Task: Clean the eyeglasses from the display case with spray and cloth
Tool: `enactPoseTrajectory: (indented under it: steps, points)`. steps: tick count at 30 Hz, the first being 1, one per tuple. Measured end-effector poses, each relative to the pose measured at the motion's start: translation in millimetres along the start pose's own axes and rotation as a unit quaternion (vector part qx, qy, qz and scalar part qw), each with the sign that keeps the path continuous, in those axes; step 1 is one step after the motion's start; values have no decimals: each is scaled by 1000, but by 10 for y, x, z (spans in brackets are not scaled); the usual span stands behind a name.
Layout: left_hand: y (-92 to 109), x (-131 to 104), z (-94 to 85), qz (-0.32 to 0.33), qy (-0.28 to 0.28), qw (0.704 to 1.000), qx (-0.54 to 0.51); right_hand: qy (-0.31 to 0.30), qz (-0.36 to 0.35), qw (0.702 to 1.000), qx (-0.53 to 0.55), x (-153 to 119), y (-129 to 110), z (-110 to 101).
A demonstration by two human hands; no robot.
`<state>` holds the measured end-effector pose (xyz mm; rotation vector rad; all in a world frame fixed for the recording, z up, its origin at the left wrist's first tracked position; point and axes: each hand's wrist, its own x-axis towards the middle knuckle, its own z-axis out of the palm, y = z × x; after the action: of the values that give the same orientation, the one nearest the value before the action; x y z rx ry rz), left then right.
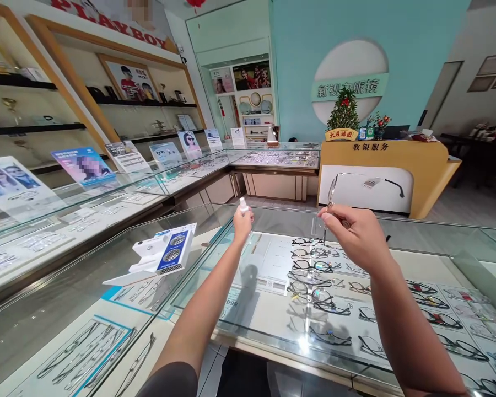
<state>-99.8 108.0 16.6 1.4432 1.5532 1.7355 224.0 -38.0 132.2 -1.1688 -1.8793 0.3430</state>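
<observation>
In my left hand [243, 223] is a small white spray bottle [243, 205], its nozzle showing above my fingers, out over the far edge of the glass counter. My right hand [351, 229] pinches a pair of thin-framed eyeglasses [332, 190] near the lenses. One dark-tipped temple [392, 186] stretches to the right above my knuckles, with a small pale tag [371, 182] on it. The glasses are in the air above the display case, apart from the bottle. My fingers hide part of the frame.
Under the glass counter [281, 330] lie rows of eyeglasses [314, 266]. A blue and white box [176, 251] stands on the counter glass at left. More glass cases run along the left wall, with picture cards [82, 165]. A yellow cashier desk [432, 171] stands beyond.
</observation>
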Motion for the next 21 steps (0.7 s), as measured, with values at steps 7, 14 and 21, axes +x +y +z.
enactPoseTrajectory:
  steps: [7,14,21]
  points:
    - [1191,-385,638,-51,-269,917,-289,-6,4,1000,27,61,53,-8]
    - [1528,-616,546,-162,-478,782,-367,-47,26,996,77,110,56,126]
    - [1400,-589,500,-82,-424,843,-320,-123,61,967,217,227,162,261]
